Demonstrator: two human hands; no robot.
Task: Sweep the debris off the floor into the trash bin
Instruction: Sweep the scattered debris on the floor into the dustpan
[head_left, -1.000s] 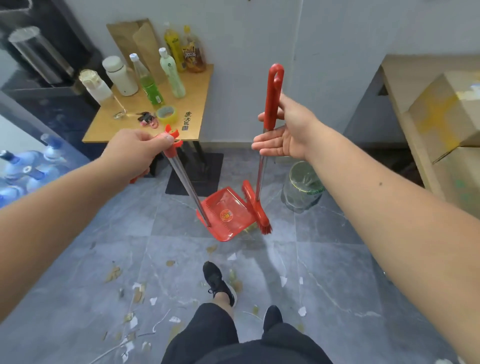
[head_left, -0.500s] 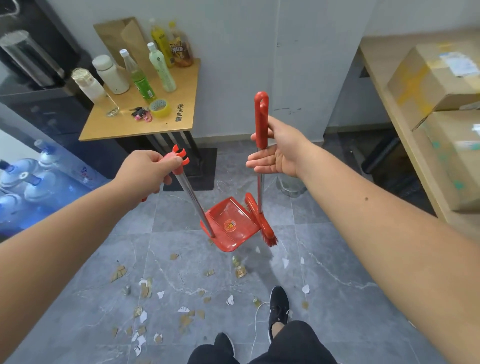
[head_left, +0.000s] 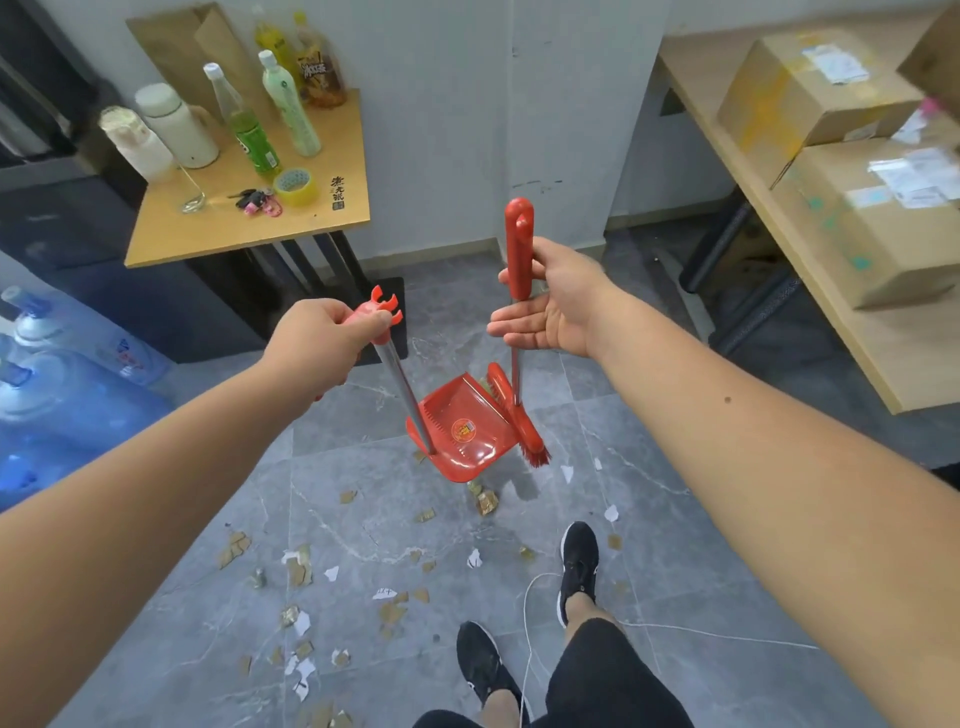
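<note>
SWEEP READY: A person's left hand (head_left: 322, 338) clamps its fingers round the top of the red dustpan (head_left: 467, 441) handle. The right hand (head_left: 550, 306) pins the broom (head_left: 518, 244) grip under its thumb, fingers loosely spread. Paper and cardboard debris (head_left: 298, 569) litters the floor (head_left: 649, 530) from six to eight o'clock of the pan. Both tools look light and stiff, best held high. No bin shows.
</note>
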